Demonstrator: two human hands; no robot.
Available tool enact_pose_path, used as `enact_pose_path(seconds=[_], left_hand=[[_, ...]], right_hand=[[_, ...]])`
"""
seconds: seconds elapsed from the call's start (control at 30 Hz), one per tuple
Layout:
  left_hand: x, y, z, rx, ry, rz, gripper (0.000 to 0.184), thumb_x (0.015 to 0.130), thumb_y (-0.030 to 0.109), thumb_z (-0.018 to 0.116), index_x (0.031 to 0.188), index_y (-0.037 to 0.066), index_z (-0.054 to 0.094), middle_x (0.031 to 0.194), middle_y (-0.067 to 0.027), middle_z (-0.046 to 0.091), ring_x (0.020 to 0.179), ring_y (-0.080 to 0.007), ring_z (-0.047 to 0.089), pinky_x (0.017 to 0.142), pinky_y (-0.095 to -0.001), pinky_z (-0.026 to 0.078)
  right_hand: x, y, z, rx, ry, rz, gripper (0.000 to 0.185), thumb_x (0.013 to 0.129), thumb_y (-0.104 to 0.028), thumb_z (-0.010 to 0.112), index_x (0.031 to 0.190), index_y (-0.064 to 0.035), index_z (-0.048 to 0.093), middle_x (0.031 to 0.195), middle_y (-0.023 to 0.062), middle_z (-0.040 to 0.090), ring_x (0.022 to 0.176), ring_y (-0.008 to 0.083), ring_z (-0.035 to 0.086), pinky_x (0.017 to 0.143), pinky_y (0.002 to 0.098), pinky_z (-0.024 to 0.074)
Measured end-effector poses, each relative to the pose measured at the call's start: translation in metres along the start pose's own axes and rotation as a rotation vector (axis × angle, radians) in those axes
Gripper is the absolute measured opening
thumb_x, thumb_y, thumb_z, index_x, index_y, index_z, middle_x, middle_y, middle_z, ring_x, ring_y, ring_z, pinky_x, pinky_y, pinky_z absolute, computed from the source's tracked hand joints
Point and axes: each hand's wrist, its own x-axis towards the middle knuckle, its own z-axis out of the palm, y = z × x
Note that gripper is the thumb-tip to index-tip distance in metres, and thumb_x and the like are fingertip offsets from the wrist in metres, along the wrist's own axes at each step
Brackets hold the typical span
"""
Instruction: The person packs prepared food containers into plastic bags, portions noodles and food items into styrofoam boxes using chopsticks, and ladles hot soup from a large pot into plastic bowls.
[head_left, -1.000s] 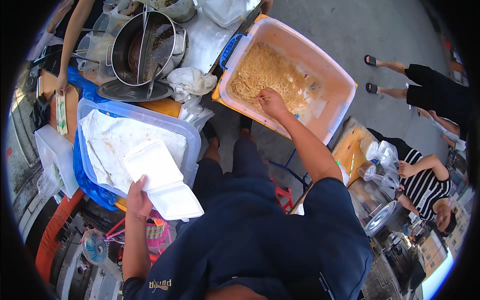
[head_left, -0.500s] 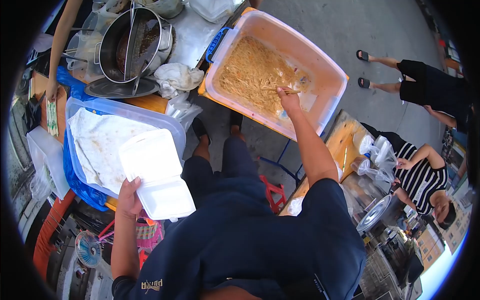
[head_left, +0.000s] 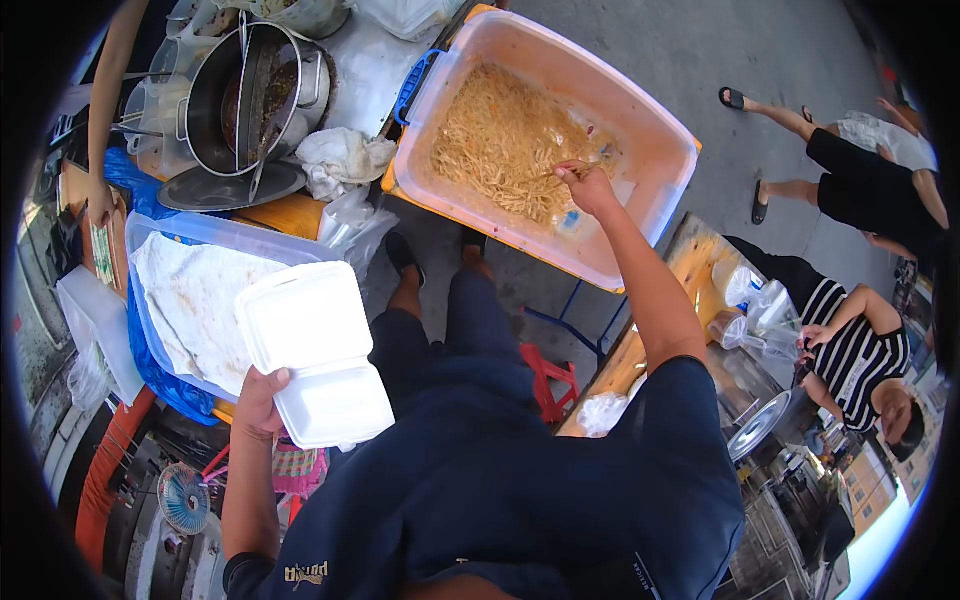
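My left hand (head_left: 262, 402) grips the side of a white foam takeout box (head_left: 303, 318), which hangs with its lid unfolded and nothing inside. Over a large translucent plastic tub (head_left: 655, 118), my right hand (head_left: 588, 188) is closed around wooden chopsticks (head_left: 602, 164). Their tips reach toward the shredded, noodle-like food (head_left: 490, 130) that covers much of the tub's bottom. Below the foam box lies a second plastic tub (head_left: 225, 228) with a stained white cloth (head_left: 185, 300) in it.
A divided pot (head_left: 205, 125) of dark sauce stands at the upper left, a metal lid (head_left: 230, 187) beside it. Another person's hand (head_left: 100, 207) rests by a board (head_left: 75, 190). At right, a striped-shirt person (head_left: 850, 345) handles plastic bags (head_left: 770, 320). A red stool (head_left: 548, 380) stands below.
My right hand has shifted slightly right within the tub, still holding the chopsticks. The foam box stays in my left hand. At the upper right, walking people have changed position.
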Motion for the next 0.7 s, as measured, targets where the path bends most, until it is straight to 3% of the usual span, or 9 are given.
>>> enact_pose_path(seconds=[0.03,0.07,0.13,0.3,0.53,0.7], left_hand=[[0.001,0.0,0.001,0.019,-0.016,-0.028,0.079,0.082,0.019,0.079,0.146,-0.003,0.039,0.134,-0.0195,0.059,0.122,-0.0318,0.061,0.103,-0.0426,0.051],[0.001,0.001,0.002,0.039,-0.033,-0.059,0.079,0.081,0.017,0.079,0.146,-0.003,0.04,0.133,-0.0191,0.059,0.122,-0.0314,0.061,0.103,-0.0423,0.052],[0.003,0.001,0.012,0.037,-0.03,-0.054,0.078,0.081,0.017,0.079,0.146,-0.002,0.04,0.133,-0.0185,0.06,0.122,-0.0312,0.061,0.102,-0.0422,0.052],[0.014,0.009,0.026,0.089,-0.009,-0.016,0.072,0.083,0.014,0.079,0.144,0.0,0.044,0.133,-0.0164,0.06,0.121,-0.0299,0.062,0.101,-0.0421,0.053],[0.086,0.073,0.117,0.337,0.084,0.313,0.044,0.093,0.015,0.072,0.132,0.0,0.058,0.119,-0.0159,0.069,0.105,-0.0244,0.071,0.09,-0.0376,0.059],[0.173,0.09,0.19,0.678,-0.023,0.507,0.037,0.097,0.021,0.07,0.127,0.0,0.061,0.109,-0.0094,0.071,0.098,-0.0127,0.067,0.086,-0.0285,0.054]], right_hand=[[-0.001,0.002,-0.009,-0.018,0.053,0.018,0.027,0.098,-0.029,0.068,0.111,-0.0066,0.075,0.098,0.006,0.075,0.091,0.0151,0.064,0.084,0.0314,0.0507],[0.013,0.033,-0.001,0.085,0.078,0.029,0.026,0.098,-0.03,0.067,0.112,-0.0089,0.075,0.105,0.0104,0.076,0.098,0.023,0.067,0.088,0.0349,0.0513],[0.016,0.07,0.032,0.268,0.079,0.09,0.026,0.099,-0.027,0.067,0.113,-0.0065,0.074,0.105,0.0093,0.075,0.098,0.0217,0.067,0.088,0.0346,0.0513],[0.014,0.059,0.061,0.746,-0.018,0.214,0.022,0.1,-0.018,0.066,0.112,-0.001,0.071,0.105,0.0072,0.072,0.098,0.0183,0.065,0.087,0.0327,0.0522],[0.019,0.047,0.078,1.054,0.076,0.35,0.013,0.098,-0.011,0.065,0.109,-0.003,0.064,0.109,0.0084,0.067,0.099,0.0185,0.065,0.085,0.0295,0.0563],[-0.009,0.052,0.053,1.291,-0.107,0.32,0.012,0.099,-0.008,0.063,0.109,-0.0018,0.063,0.108,0.0075,0.066,0.101,0.0185,0.066,0.089,0.0295,0.0604]])
